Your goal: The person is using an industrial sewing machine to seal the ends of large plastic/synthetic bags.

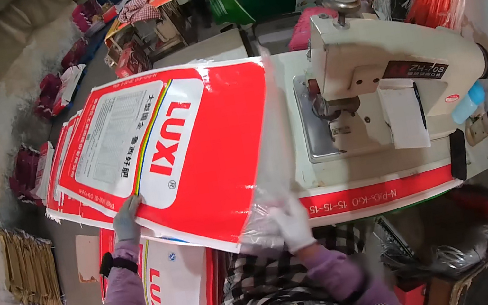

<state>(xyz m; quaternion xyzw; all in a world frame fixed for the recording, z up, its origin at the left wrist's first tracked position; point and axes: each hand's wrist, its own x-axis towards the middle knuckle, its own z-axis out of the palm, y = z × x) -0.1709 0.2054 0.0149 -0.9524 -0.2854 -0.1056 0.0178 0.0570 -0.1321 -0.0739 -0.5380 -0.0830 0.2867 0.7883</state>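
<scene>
1. At the left, a pile of printed bags [74, 205] lies just beyond the left hand, partly under the bag in hand.
2. The left forearm, in a purple sleeve [124, 298] with a dark band near the wrist, rises from the lower edge, leaning slightly right.
3. The left hand [127, 219], in a grey glove, holds the near edge of the red-and-white bag [220, 130], its fingertips reaching onto the printed face; any fingers underneath are hidden.
4. That bag lies slantwise in front of the person, face up, between the pile and the sewing machine. A clear plastic liner [269, 148] sticks out along its right end.
5. The right hand [293, 222], white-gloved, comes in from the lower right, angled up and left. Its fingers touch the liner at the bag's near right corner; blur hides whether they pinch or merely press.
6. The pale sewing machine [382, 49] stands farther right, well apart from the left hand.
</scene>
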